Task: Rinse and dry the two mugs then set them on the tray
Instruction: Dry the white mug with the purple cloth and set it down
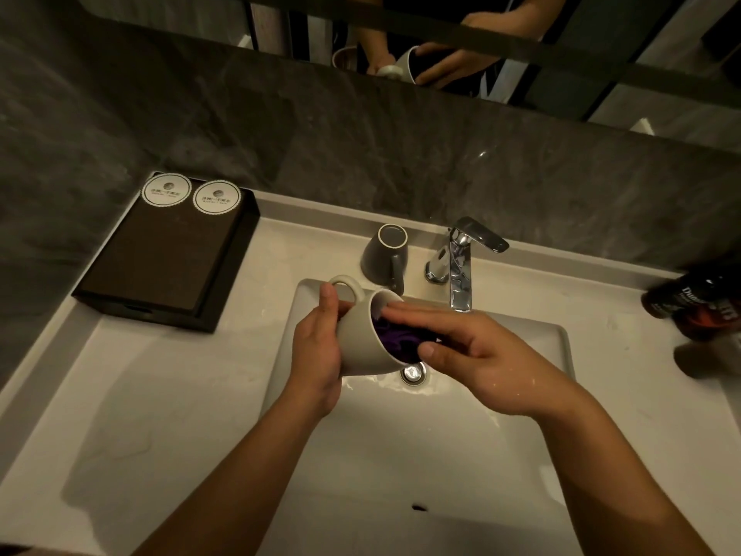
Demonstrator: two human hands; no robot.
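A light grey mug (363, 341) lies tilted on its side over the sink basin (521, 355), its mouth facing right. My left hand (316, 347) grips its body from the left, near the handle. My right hand (461, 347) reaches into the mouth and pinches a purple cloth (395, 341) stuffed inside, thumb below the rim. A second, dark grey mug (383, 254) stands upside down on the counter behind the basin, left of the tap. The dark tray (224, 290) sits at the back left of the counter.
A chrome tap (461, 266) stands behind the basin, no water running. Two round white coasters (192, 194) lie on the tray's far end. A dark bottle (697, 298) lies at the right counter edge. The drain (415, 373) shows under the mug. A mirror hangs above.
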